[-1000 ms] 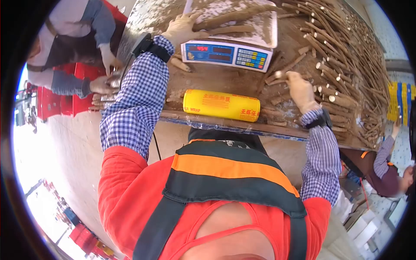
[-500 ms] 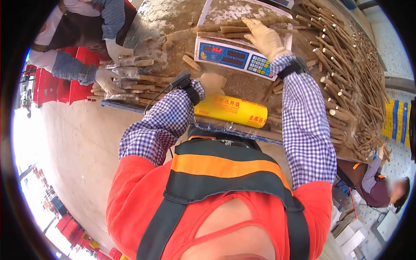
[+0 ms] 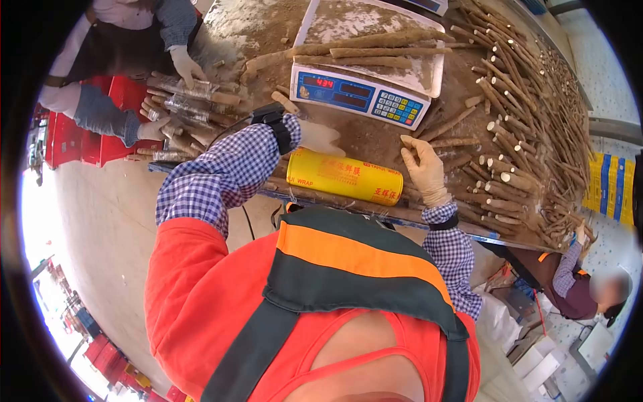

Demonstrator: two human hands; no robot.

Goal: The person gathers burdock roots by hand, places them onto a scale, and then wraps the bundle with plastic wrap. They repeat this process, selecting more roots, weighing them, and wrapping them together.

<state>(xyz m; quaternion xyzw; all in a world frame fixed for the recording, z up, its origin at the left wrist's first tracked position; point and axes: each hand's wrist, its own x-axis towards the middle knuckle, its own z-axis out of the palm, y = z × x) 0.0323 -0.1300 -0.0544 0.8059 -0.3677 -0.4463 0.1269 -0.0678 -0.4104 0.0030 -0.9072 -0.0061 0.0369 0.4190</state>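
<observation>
Several long brown roots [image 3: 375,41] lie across the tray of a white digital scale [image 3: 301,79], whose red display reads 434. My right hand [image 3: 424,171], in a pale glove, is just right of a yellow roll of plastic wrap [image 3: 345,175]. Its thumb and fingers are apart, with nothing between them. Behind the roll's left end is my left hand [image 3: 320,137], also gloved, smeared by motion, so its fingers cannot be made out. A short root piece [image 3: 286,102] rests beside my left wrist, near the scale's corner.
A large heap of cut roots [image 3: 516,134] covers the table's right side. At the left, a co-worker's gloved hands [image 3: 187,65] are on wrapped root bundles [image 3: 194,107], with red crates [image 3: 100,127] behind. Another person [image 3: 576,281] is at the lower right, near yellow-blue crates [image 3: 608,184].
My right hand has left the roots on the scale and come down toward the wrap roll. Another root piece now shows on the tray; the reading rose from 362 to 434.
</observation>
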